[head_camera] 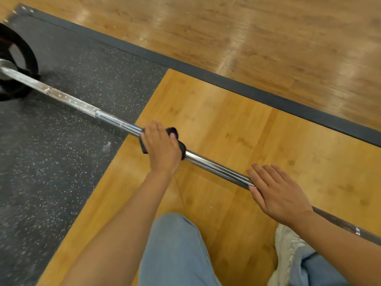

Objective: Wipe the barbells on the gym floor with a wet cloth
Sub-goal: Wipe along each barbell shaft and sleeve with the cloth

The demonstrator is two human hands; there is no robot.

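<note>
A chrome barbell (216, 165) runs from the upper left to the lower right across the floor. A black weight plate (22, 58) sits on its left end. My left hand (161, 148) grips a dark cloth (174, 133) wrapped round the bar near its middle. The cloth shows at both sides of the hand. My right hand (280, 195) lies flat on the bar further right, fingers straight, covering that stretch of it.
The bar lies over a light wooden platform (237, 124) with speckled black rubber matting (61, 141) on the left. A dark border strip (247, 89) runs behind, with wood flooring beyond. My knee in blue jeans (175, 250) and a white shoe (288, 250) are below.
</note>
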